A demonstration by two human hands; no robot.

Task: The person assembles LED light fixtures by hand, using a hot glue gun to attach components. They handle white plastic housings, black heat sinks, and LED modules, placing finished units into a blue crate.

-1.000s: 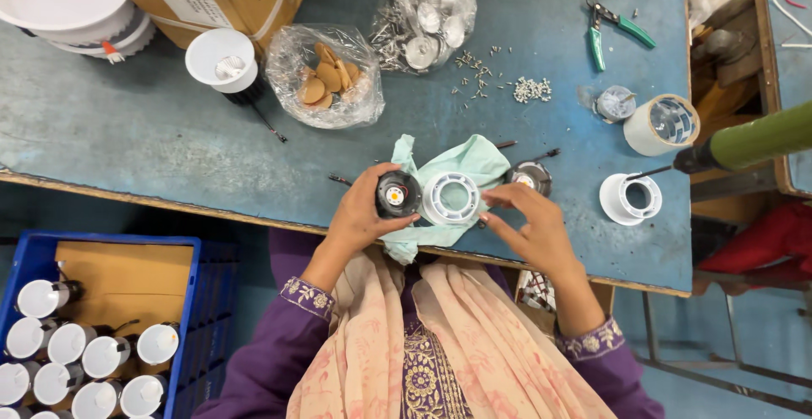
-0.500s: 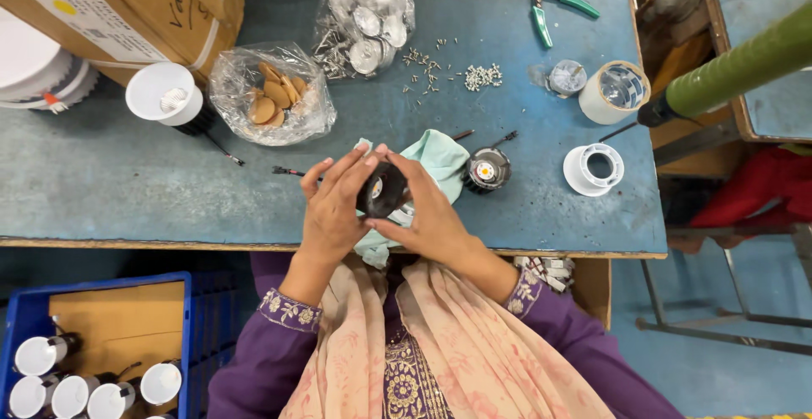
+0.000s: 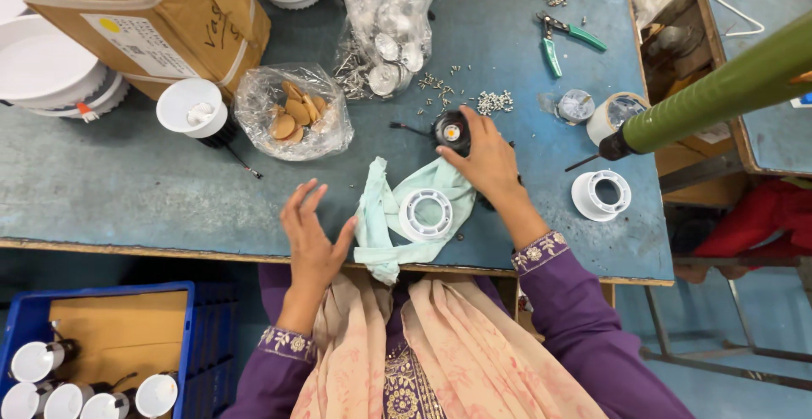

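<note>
Fingers of my right hand (image 3: pixel 489 158) rest on the small black round lamp body with the yellow centre (image 3: pixel 452 131), which sits on the worn blue table (image 3: pixel 127 182) just past the far corner of the pale green cloth (image 3: pixel 397 216). The grip looks light, fingertips curled on the near rim rather than wrapped around it; I cannot tell whether the piece is lifted or only touched. My left hand (image 3: pixel 315 237) hovers open near the table's front edge, fingers spread, holding nothing, just beside the cloth.

On the cloth lies the white plastic ring with a round opening (image 3: pixel 426 213), between my two hands. A second white ring housing (image 3: pixel 600 195) stands well apart to the right, below the green cylindrical tool (image 3: pixel 719 89). Loose small screws (image 3: pixel 495 102) are scattered just beyond the lamp body, and a thin black lead trails off its left side.

To handle this well, I judge that the fingertips should close on the rim from opposite sides, keeping clear of the yellow centre, and that the lead should be watched so it does not drag screws along. The open left hand is well placed to steady the white ring on the cloth. A clear bag of tan discs (image 3: pixel 292 115) and the green-handled pliers (image 3: pixel 562 37) lie out of the way.
</note>
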